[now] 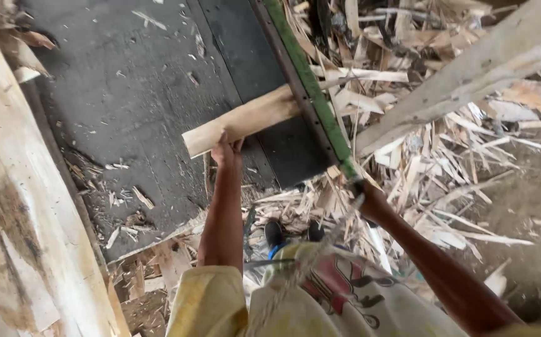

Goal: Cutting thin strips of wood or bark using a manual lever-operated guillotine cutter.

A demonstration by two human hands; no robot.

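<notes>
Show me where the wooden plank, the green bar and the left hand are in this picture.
wooden plank (245, 122): head view, on its pale flat face, left of the bar.
green bar (311, 84): head view, on the middle of its green edge.
left hand (226, 151): head view, on the back of the hand under the plank.

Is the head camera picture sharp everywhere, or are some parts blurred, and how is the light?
Head view: soft, even daylight with no glare and no hard shadows; the left hand on the pale wood strip is fairly sharp; the right hand by the green bar looks slightly smeared; the big pale log at the left edge and the clothing at the bottom are blurred; lines bend near the edges.
</notes>
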